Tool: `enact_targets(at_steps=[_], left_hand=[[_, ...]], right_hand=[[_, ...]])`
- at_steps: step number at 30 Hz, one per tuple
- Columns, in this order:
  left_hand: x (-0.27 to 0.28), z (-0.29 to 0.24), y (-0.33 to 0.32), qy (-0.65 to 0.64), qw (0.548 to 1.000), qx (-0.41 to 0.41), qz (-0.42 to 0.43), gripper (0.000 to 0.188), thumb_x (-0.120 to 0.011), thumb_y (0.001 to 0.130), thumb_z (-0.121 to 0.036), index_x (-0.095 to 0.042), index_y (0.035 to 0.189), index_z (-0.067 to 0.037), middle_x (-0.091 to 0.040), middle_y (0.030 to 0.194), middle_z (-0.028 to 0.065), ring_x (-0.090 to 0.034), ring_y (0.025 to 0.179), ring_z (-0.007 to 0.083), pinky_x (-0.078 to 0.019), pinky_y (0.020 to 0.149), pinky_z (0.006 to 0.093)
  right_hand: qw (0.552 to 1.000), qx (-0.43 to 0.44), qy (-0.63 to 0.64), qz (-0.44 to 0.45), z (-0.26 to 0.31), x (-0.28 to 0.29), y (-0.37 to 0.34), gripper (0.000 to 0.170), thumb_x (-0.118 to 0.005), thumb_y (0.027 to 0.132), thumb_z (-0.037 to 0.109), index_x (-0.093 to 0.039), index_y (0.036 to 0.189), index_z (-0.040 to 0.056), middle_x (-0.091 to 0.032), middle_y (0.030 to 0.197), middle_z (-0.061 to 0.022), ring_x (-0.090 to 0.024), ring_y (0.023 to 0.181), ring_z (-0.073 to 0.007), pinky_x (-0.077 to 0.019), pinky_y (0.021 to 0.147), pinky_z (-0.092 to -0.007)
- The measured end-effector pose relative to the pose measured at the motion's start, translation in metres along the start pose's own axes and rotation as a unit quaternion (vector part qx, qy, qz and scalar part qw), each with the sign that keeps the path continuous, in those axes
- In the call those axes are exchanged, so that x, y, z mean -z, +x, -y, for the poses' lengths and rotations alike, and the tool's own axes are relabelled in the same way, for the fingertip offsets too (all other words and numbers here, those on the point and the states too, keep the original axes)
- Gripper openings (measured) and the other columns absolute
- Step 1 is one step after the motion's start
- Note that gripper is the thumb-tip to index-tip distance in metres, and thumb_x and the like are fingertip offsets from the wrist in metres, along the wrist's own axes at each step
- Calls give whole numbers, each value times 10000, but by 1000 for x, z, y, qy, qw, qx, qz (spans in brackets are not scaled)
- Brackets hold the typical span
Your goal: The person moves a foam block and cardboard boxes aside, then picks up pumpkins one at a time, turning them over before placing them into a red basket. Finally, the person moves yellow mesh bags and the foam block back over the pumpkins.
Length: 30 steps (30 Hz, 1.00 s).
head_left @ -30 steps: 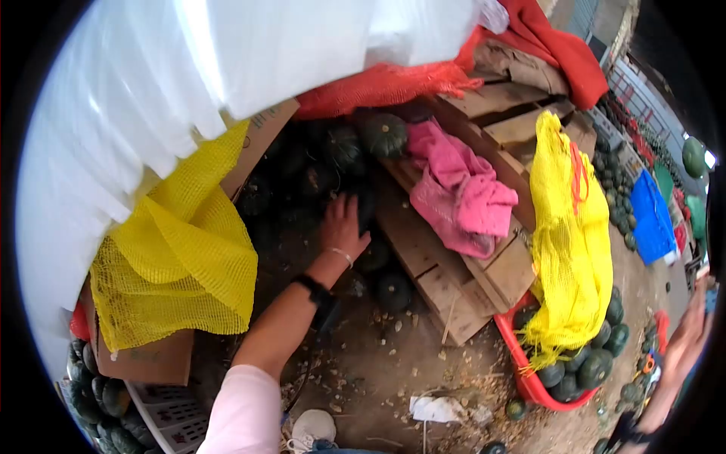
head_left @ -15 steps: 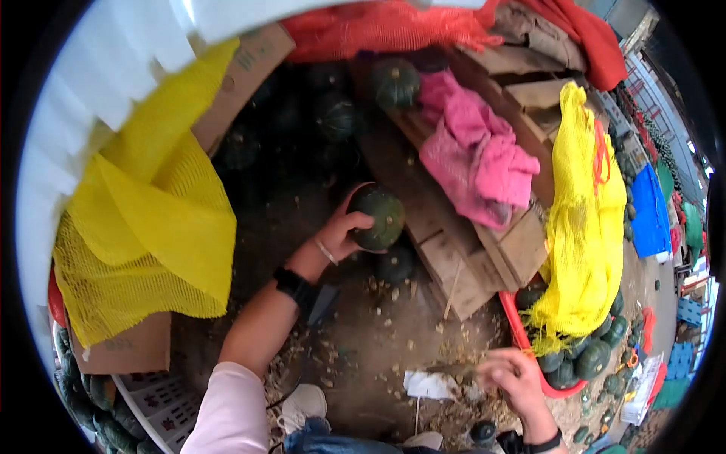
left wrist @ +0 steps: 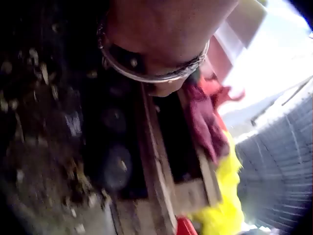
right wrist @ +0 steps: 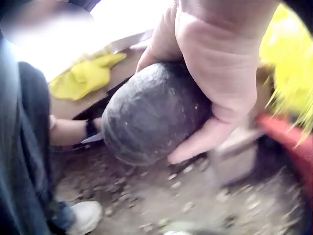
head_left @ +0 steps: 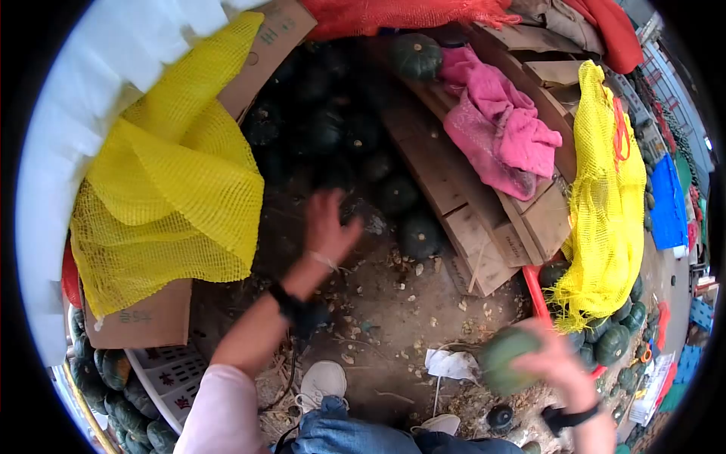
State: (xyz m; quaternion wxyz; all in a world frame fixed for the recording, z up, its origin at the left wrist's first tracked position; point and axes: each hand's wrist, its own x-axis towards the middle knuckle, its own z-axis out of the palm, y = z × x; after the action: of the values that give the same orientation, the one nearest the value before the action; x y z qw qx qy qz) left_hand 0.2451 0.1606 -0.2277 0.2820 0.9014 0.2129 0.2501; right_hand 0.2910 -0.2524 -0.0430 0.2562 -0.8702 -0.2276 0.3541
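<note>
A dark green squash is gripped by the right hand in the head view, beside the red tub. In the right wrist view the fingers and thumb of the right hand curl round the squash. The left hand reaches over the dark ground with fingers spread and nothing held, just below the piled squashes. Only the wrist and part of the left hand show in the left wrist view, its fingers hidden.
Wooden pallets carry a pink cloth and another squash. A red tub of squashes stands at right under a yellow net bag. At left, a yellow net hangs over cardboard above a white crate.
The squash passed from the left hand to the right, which carries it beside the tub. The left hand, now empty, has moved back toward the pile.
</note>
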Motion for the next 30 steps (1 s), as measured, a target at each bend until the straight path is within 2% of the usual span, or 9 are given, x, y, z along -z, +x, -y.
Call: enact_targets(at_steps=[2,5,8,11,15,24,27,29,30], left_hand=[[-7,53,29,92,995,27,-10,701,-756,673,-287,-457,1266,-63,-471,1248,211,-432,1162,399,-412,943,453],[-13,58,35,112,981,113,112,718,-749,689,-333,-449,1268,-32,-499,1202,236,-490,1106,391,-431,935,466],[-29,82,42,4,985,114,126,691,-746,696,-341,-473,1259,-46,-558,1148,213,-533,1086,367,-447,937,456],[22,38,30,-335,864,343,155,605,-719,720,-321,-519,1236,-75,-608,1102,178,-578,1040,339,-455,940,448],[13,27,-54,-812,359,426,171,513,-550,844,-425,-551,1245,-105,-591,1221,156,-577,1104,325,-426,1001,444],[42,-32,-134,-779,275,472,310,556,-413,933,-475,-521,1266,-42,-573,1254,161,-568,1133,317,-432,995,479],[43,-67,-136,-659,430,498,364,530,-404,954,-447,-510,1274,-37,-549,1280,133,-554,1150,270,-422,1009,444],[31,-59,-147,-530,659,331,419,505,-413,964,-414,-502,1285,-33,-505,1315,161,-478,1222,276,-375,1039,440],[42,-46,-130,-263,848,61,456,527,-508,924,-415,-481,1309,-56,-445,1346,201,-388,1277,319,-326,1054,461]], right_hand=[[952,-31,195,-235,-25,93,-36,552,-638,819,276,-482,1275,9,-570,1180,-104,-561,1077,-197,-488,866,-308],[730,170,440,-495,-48,207,-113,465,-392,1008,298,-390,1348,-20,-564,1167,-119,-571,1037,-155,-527,776,-256],[784,220,468,-342,-34,172,-144,485,-434,992,310,-387,1348,-15,-575,1134,-118,-590,984,-141,-536,708,-224],[915,37,310,-253,26,64,-92,591,-666,830,358,-454,1259,11,-641,967,-138,-662,737,-176,-583,570,-288],[903,-68,416,-87,17,-27,-24,377,-607,836,66,-514,1183,-48,-666,1006,-188,-680,819,-240,-585,700,-360],[938,6,320,130,35,-110,53,664,-765,768,127,-414,1324,40,-529,1238,-123,-534,1113,-186,-487,883,-314],[914,161,369,56,44,-154,76,759,-812,718,171,-387,1328,15,-498,1260,-122,-506,1145,-205,-428,970,-340],[879,54,467,75,32,-162,69,803,-824,683,156,-376,1332,6,-510,1245,-109,-504,1153,-212,-380,1015,-354],[856,-3,511,84,24,-162,59,825,-830,665,148,-370,1334,1,-517,1237,-102,-503,1157,-215,-356,1037,-361]])
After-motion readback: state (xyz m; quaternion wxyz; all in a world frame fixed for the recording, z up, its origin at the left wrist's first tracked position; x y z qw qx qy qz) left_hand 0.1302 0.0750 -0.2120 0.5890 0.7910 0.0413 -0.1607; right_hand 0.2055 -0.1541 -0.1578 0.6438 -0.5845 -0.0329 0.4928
